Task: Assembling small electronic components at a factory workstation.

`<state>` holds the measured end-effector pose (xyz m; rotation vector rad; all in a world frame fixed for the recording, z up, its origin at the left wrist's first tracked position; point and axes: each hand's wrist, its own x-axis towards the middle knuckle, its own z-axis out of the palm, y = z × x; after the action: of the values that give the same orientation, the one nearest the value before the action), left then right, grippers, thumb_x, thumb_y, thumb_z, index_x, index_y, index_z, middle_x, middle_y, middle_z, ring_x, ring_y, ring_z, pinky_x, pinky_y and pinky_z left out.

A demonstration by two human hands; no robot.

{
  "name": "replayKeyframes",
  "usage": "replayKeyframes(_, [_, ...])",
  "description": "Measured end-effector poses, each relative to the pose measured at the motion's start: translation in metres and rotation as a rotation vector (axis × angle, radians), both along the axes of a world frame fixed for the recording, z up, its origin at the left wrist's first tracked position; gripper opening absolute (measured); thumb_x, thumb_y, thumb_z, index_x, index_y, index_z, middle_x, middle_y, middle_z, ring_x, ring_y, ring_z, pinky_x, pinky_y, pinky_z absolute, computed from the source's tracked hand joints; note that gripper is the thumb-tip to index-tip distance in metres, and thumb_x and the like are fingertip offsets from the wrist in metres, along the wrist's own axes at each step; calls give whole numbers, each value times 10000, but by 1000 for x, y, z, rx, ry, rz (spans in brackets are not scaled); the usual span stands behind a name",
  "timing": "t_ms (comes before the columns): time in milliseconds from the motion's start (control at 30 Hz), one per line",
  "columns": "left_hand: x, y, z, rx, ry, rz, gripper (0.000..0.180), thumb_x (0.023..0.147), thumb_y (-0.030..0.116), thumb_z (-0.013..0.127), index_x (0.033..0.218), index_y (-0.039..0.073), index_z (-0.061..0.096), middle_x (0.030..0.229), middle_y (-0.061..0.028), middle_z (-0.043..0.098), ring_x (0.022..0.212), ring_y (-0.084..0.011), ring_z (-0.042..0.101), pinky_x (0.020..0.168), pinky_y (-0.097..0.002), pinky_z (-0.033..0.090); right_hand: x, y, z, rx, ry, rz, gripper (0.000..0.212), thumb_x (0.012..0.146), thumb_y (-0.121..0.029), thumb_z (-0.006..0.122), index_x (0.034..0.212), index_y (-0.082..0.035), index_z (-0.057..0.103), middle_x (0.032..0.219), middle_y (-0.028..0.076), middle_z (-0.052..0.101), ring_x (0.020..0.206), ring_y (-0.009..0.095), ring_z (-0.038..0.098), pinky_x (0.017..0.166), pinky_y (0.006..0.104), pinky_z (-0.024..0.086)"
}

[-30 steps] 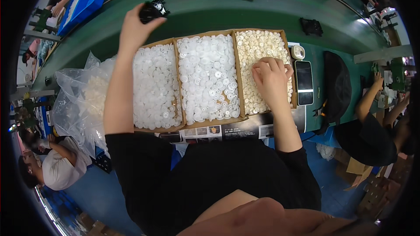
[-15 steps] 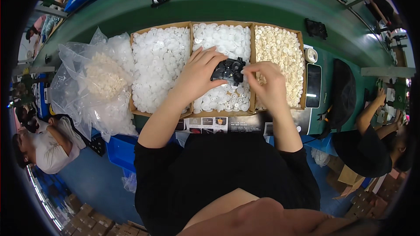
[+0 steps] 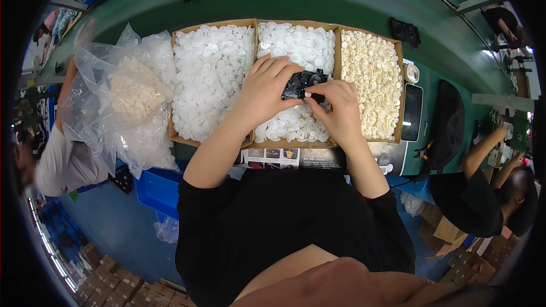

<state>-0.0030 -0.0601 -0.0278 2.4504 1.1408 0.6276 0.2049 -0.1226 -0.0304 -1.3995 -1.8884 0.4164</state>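
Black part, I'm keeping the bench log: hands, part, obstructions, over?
Left hand grips black part. Right hand at its near side, pinching small pale piece. Part over white gears, partly hidden by hands. Nothing seen blocking.

blk housing (image 3: 294,86), wht discs (image 3: 213,79), grn conveyor (image 3: 256,0)

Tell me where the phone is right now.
In the head view, the phone lies on the right, between the cream pieces and the black bag.
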Motion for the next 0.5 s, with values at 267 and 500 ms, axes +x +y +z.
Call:
replayKeyframes(267, [1, 1, -1, -17, 11, -15, 664, 748, 295, 898, 1343, 143, 648, 1340, -43, 633, 1345, -265, 561, 1233, -449, 348, -2, 0, 3, 41, -80, -2, 161, 821, -155, 833, 970, -125, 783, 1162, 4, 721, 1070, 220, 605, 1018, 390, 409])
replayKeyframes(500, [-4, -1, 14, -32, -189, 33, 605, 788, 275, 886, 1328, 122, 660, 1327, -49, 644, 1260, -277, 580, 1126, -424, 430, 0, -30, 30, -24, -457, -105, 128, 812, -227, 828, 859, -118, 781, 1227, 3, 639, 1160, 266, 536, 1044, 492, 348])
